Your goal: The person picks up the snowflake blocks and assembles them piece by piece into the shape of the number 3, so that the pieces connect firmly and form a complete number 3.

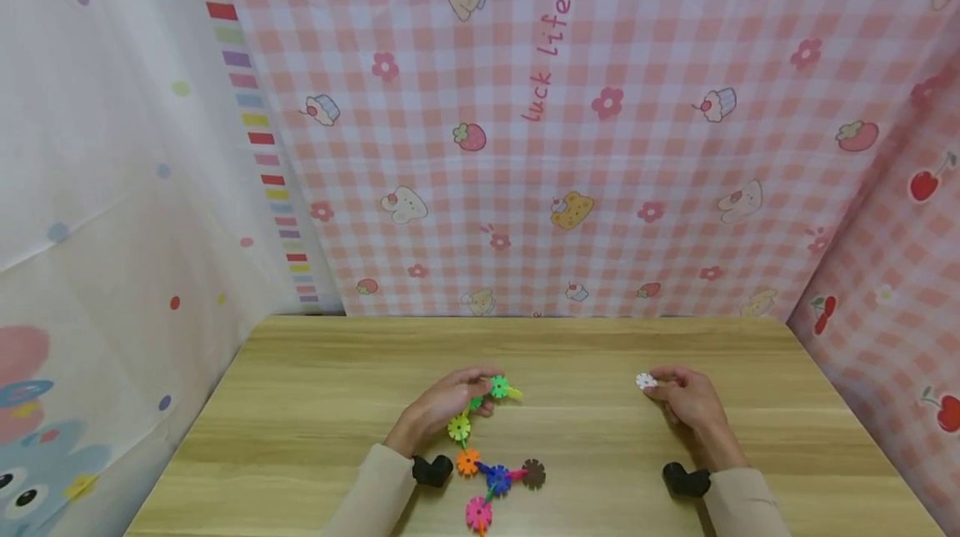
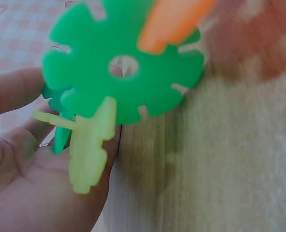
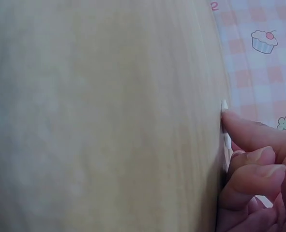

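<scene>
My left hand (image 1: pixel 442 404) grips the upper end of a chain of interlocking snowflake discs, near a green disc (image 1: pixel 499 387) with a yellow piece (image 1: pixel 515 393) sticking out beyond it. From there the chain runs down through a yellow-green disc (image 1: pixel 459 427), an orange one (image 1: pixel 468 462) and a blue one (image 1: pixel 499 479). In the left wrist view, a large green disc (image 2: pixel 84 67) carries slotted-in yellow (image 2: pixel 89 150) and orange (image 2: pixel 176 21) pieces. Off to the right, my right hand (image 1: pixel 693 404) pinches a loose white snowflake disc (image 1: pixel 646 381), seen edge-on in the right wrist view.
Past the blue disc the chain branches to a brown disc (image 1: pixel 534 474) and a pink one (image 1: pixel 478 512) near the bottom of the head view. Wood-grain tabletop (image 1: pixel 585 437) lies between the hands. A pink checked cloth (image 1: pixel 525 170) hangs behind the table's back edge.
</scene>
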A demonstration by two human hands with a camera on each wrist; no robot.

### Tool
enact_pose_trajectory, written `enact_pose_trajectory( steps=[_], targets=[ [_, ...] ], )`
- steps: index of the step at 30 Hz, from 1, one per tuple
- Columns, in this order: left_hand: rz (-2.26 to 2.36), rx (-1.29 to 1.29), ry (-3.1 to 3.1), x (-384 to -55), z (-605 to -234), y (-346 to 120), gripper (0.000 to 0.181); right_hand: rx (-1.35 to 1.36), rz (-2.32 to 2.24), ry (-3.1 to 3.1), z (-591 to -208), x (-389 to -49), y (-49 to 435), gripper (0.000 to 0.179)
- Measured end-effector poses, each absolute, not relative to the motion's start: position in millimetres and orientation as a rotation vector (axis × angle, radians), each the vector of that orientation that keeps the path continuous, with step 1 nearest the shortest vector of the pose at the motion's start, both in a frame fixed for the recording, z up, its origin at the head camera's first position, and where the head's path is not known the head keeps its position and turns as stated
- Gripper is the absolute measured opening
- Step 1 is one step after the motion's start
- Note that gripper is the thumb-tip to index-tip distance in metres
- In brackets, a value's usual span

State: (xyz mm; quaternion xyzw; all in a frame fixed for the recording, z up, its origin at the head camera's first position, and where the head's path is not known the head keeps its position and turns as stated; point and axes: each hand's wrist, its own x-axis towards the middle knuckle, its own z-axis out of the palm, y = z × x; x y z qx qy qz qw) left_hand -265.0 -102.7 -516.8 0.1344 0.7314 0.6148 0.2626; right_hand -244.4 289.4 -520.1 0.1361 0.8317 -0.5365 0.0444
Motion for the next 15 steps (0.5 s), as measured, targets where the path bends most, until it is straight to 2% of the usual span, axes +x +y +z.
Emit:
enact_pose_trajectory(
  steps=[15],
  targets=[
    [1.702, 0.366, 1.971, -264.6, -517.0, -99.5, 0.039, 0.373, -1.669, 2.537, -515.1, -238.5, 288.0, 0.036]
  ],
)
